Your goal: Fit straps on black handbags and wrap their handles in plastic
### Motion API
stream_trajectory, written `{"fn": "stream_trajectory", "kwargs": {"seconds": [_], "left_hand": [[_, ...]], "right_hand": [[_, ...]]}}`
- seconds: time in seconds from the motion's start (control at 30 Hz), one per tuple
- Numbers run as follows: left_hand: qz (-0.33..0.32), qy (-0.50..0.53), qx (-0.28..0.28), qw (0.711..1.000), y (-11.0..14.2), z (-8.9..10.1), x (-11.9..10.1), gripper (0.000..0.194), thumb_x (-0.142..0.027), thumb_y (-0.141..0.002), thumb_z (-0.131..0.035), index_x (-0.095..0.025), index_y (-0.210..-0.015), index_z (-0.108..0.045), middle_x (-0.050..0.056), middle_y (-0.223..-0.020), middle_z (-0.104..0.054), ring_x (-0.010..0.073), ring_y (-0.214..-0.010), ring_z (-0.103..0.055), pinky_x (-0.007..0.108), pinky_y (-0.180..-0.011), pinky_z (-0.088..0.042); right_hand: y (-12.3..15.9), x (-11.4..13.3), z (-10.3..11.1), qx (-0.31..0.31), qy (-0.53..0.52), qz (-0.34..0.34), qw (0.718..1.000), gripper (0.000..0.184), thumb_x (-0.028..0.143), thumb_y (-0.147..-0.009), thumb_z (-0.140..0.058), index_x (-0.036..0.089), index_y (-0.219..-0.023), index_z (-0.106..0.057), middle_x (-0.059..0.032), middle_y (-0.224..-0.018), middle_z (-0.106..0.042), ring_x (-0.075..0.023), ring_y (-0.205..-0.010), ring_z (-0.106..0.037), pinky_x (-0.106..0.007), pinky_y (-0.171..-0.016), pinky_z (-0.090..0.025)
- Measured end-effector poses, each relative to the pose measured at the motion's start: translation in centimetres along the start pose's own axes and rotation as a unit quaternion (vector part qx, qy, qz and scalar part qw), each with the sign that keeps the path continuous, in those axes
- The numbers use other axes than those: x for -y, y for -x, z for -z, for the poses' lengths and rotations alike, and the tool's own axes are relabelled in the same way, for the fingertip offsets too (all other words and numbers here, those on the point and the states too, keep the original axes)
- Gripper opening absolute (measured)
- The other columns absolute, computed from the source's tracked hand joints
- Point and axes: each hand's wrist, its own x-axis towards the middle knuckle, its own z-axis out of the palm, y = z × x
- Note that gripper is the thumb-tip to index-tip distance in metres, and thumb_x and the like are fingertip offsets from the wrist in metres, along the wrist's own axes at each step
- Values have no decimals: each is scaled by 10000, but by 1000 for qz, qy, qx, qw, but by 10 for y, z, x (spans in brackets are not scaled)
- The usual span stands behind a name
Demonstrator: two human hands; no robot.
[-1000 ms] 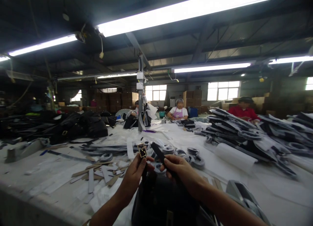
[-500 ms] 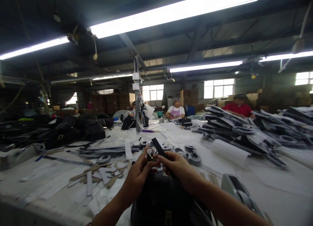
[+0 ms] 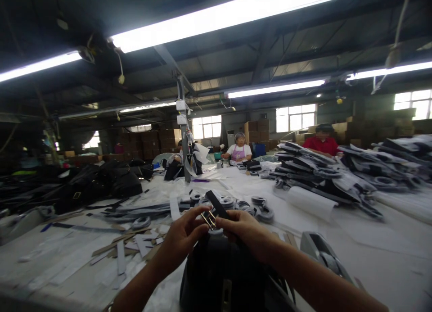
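My left hand [image 3: 184, 235] has its index finger at the top of a shiny metal buckle [image 3: 209, 219], with the thumb curved in below. The buckle sits tilted between my two hands. My right hand [image 3: 248, 233] pinches a black strap [image 3: 216, 205], whose flat end sticks up past the fingers. Right fingertips are close to the buckle's right side; whether they touch it I cannot tell. Under both hands stands a black bag [image 3: 209, 271] with a metal fitting [image 3: 227, 295] low on its front.
Cut strips [image 3: 121, 257] lie scattered at left. Rolled grey straps [image 3: 261, 208] sit beyond my hands. A tape dispenser [image 3: 322, 253] stands at right, near a stack of black and white pieces [image 3: 303, 172]. Black bags [image 3: 114, 181] pile at far left. Two co-workers sit across the table.
The buckle has turned from upright to slanted between my hands. My left fingers have opened out a little around it. The view has shifted slightly to the right.
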Motion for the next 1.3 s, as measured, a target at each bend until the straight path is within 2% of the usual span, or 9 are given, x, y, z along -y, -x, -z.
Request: {"fn": "stream_trajectory", "kwargs": {"seconds": [0.1, 0.33, 0.47, 0.63, 0.73, 0.87, 1.07, 1.17, 1.3], "left_hand": [[12, -94, 15, 995, -4, 11, -9, 288, -265, -807, -738, -191, -1081, -692, 60, -1031, -772, 248, -957, -721, 326, -884, -547], [-16, -293, 85, 952, 3, 6, -35, 408, -214, -842, -670, -309, -1239, -674, 19, -1106, -747, 230, -949, -689, 297, -800, -521], [5, -238, 104, 966, 8, 0, -39, 415, -213, -843, -666, -306, -1247, -671, 20, -1117, -742, 223, -996, -678, 275, -818, -525], [102, -60, -38, 992, 5, 6, -13, 385, -353, -764, -772, -240, -1132, -745, 59, -1150, -752, 283, -1061, -671, 353, -927, -512], [126, 123, -118, 977, 4, 6, 6, 437, -405, -707, -823, -212, -1094, -760, 85, -1123, -762, 283, -1116, -647, 382, -1026, -451], [135, 236, -127, 954, 6, -7, 13, 505, -404, -655, -867, -198, -1103, -757, 103, -1056, -777, 271, -1052, -673, 377, -1003, -455], [121, 161, 7, 979, 9, -23, -1, 438, -402, -767, -775, -193, -1151, -740, 74, -941, -786, 268, -912, -693, 322, -826, -506], [110, 119, -9, 987, 7, -24, -2, 451, -435, -802, -731, -202, -1188, -717, 54, -862, -771, 239, -814, -681, 304, -755, -503], [93, 81, -35, 992, 3, -26, 0, 421, -506, -887, -600, -206, -1157, -719, 34, -808, -728, 205, -786, -641, 283, -734, -487]], "right_hand": [[1, 4, 4, 1, 10, 24, 1000, 357, 469, -758, -757, 141, -714, -623, 55, -568, -489, -74, -518, -386, -224, -500, -260], [0, -5, 1, 4, -2, 41, 999, 488, 622, -763, -689, 136, -801, -661, 50, -579, -530, -67, -500, -416, -212, -505, -290], [0, -10, 1, -4, -8, 62, 998, 558, 685, -777, -620, 149, -924, -666, 55, -562, -555, -70, -469, -437, -201, -480, -312], [8, -24, 9, -33, -56, 77, 995, 417, 592, -811, -664, 193, -875, -562, 58, -624, -609, -69, -477, -500, -175, -471, -376], [14, -40, 11, 3, -76, 20, 997, 399, 564, -838, -653, 184, -807, -535, 57, -590, -592, -57, -447, -484, -156, -443, -362], [15, -48, 7, 40, -67, -15, 997, 410, 563, -830, -664, 166, -826, -562, 49, -597, -596, -44, -419, -465, -145, -419, -347], [6, -27, -4, 57, -63, 29, 996, 442, 582, -804, -678, 151, -822, -581, 36, -595, -592, -44, -429, -459, -143, -414, -332], [0, -18, -8, 14, -35, 68, 997, 433, 611, -856, -595, 181, -877, -547, 40, -591, -593, -60, -420, -467, -155, -407, -347], [-4, -13, -12, -48, 47, 76, 995, 521, 685, -914, -397, 258, -1203, -475, 51, -638, -585, -101, -357, -457, -203, -344, -332]]}}
